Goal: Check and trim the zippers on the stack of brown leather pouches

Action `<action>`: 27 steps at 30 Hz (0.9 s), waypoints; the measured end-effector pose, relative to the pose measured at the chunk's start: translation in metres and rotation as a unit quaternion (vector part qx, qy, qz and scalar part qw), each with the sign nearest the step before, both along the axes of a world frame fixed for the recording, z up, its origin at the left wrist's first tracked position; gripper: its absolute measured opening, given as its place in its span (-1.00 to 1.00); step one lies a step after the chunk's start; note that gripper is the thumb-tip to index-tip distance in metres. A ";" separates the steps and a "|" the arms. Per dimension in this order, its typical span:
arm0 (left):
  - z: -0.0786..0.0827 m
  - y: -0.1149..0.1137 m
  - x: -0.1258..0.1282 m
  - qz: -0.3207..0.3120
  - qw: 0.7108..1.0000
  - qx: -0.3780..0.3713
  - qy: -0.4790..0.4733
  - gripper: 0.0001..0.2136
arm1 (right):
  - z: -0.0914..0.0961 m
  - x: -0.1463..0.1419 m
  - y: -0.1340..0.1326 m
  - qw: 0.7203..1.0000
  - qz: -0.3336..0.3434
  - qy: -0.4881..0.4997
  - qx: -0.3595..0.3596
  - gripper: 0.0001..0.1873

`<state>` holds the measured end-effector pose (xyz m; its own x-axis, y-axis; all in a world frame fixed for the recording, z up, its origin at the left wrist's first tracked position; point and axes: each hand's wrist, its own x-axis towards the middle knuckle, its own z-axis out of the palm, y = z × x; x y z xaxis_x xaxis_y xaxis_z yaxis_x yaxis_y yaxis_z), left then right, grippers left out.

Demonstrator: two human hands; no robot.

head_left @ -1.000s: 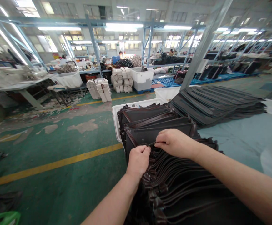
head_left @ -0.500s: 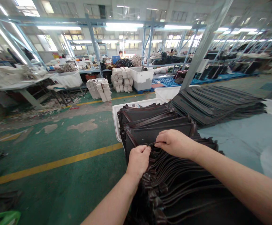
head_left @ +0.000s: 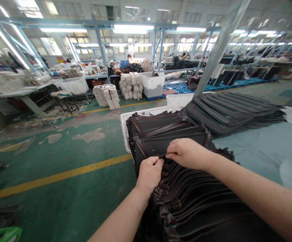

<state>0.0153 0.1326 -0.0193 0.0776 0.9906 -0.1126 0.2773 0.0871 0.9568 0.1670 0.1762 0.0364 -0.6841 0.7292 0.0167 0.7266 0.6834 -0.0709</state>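
Many thin black panels with dark brown edging form a long row [head_left: 196, 191] in front of me. My left hand [head_left: 149, 171] is closed, thumb against fingers, on the corner of one panel at the row's left side. Close beside it, my right hand [head_left: 186, 153] pinches the edge of what looks like the same panel; the fingertips of both hands nearly meet. Beyond my hands, more black panels [head_left: 158, 143] stand leaning in a white plastic bin [head_left: 124, 132]. The gripped edge is mostly hidden by my fingers.
A stack of flat black sheets [head_left: 234, 109] lies at the right on a pale blue surface [head_left: 256, 151], near a slanted metal post [head_left: 216, 57]. Green floor [head_left: 60, 174] with a yellow line stretches left. Bundled white pieces [head_left: 107, 95] and a white tub [head_left: 153, 84] stand farther back.
My left hand has shifted very slightly to the right, toward the right hand. Both hands keep their grip at the panel edge; the rest looks the same.
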 end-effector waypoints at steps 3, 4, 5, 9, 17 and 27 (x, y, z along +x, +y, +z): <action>0.000 -0.001 0.000 -0.006 1.000 0.000 -0.019 -0.76 | 0.001 -0.005 0.000 1.000 0.007 -0.002 -0.008 -0.71; 0.000 -0.001 0.000 -0.007 1.000 -0.001 -0.028 -0.76 | 0.000 -0.007 0.000 1.000 0.005 -0.002 -0.009 -0.71; -0.001 -0.001 -0.001 -0.008 0.999 -0.004 -0.040 -0.76 | -0.001 -0.008 0.001 1.000 0.001 -0.002 -0.010 -0.70; -0.004 -0.001 -0.001 -0.014 0.995 -0.030 -0.098 -0.78 | -0.009 -0.006 0.002 1.000 -0.022 -0.009 -0.016 -0.69; -0.005 0.000 0.000 0.007 0.996 -0.029 -0.085 -0.82 | -0.002 0.000 0.002 0.998 -0.020 -0.057 0.000 -0.72; -0.011 0.002 -0.003 0.031 0.988 -0.066 -0.140 -0.64 | -0.002 -0.006 -0.003 0.997 -0.054 -0.050 -0.027 -0.70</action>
